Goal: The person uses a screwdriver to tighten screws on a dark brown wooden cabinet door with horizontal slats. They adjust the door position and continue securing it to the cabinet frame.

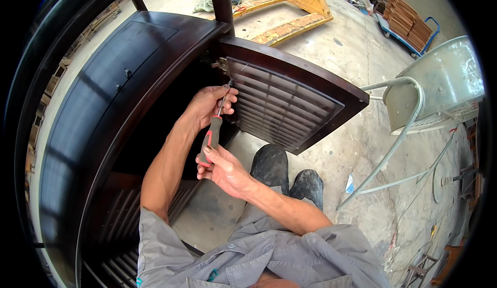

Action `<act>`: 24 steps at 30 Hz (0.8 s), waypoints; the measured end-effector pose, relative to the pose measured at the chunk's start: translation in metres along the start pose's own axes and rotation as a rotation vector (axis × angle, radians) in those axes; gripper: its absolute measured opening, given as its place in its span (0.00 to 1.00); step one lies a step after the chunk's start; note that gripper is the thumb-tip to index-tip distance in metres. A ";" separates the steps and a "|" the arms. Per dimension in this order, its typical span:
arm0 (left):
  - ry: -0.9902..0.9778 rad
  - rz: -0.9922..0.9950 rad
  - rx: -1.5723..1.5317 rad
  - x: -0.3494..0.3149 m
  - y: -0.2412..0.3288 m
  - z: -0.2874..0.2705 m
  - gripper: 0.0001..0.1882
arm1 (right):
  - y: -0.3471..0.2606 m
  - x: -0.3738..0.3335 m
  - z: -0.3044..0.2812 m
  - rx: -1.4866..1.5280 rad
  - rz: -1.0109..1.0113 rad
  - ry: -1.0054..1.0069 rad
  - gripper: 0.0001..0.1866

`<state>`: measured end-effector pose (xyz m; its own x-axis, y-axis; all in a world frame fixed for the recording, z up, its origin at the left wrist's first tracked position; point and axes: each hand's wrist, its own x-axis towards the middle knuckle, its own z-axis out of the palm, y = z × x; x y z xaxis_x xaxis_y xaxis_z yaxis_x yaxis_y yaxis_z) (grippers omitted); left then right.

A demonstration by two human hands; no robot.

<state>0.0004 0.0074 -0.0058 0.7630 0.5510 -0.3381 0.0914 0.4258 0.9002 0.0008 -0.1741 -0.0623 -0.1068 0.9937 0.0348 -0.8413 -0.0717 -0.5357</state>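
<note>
My right hand [222,169] is closed around the grey and red handle of a screwdriver [214,131]. The metal shaft points up and away, its tip beside the inner edge of a dark brown slatted door [357,95]. My left hand [209,102] is closed near the tip, thumb and fingers pinching around a small dark piece I cannot make out. The door stands swung out from a dark, glossy wooden cabinet [88,89]. A brass-coloured hinge [221,66] shows at the door's upper inner corner, just beyond my left hand. Deep shadow hides the cabinet's inside.
A dark upright post [221,6] rises at the cabinet's corner. Beyond lies a yellow pallet jack [305,1]. On the right stands a metal-framed chair [435,86]. Farther back, a blue trolley [404,38] carries stacked brown boards. Below are my dark-covered knees [270,166].
</note>
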 end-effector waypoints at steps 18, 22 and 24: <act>-0.050 0.021 -0.056 0.009 -0.002 -0.011 0.16 | -0.017 -0.003 0.015 0.269 0.019 -0.046 0.18; -0.058 0.021 -0.066 0.010 -0.002 -0.010 0.16 | -0.012 -0.003 0.019 0.255 -0.014 0.062 0.18; -0.066 0.025 -0.057 0.010 -0.002 -0.013 0.15 | -0.020 -0.007 0.032 0.333 0.027 0.064 0.18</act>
<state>-0.0005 0.0218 -0.0147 0.8052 0.5146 -0.2948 0.0362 0.4535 0.8905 0.0010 -0.1825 -0.0245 -0.1072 0.9937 -0.0340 -0.9667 -0.1122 -0.2300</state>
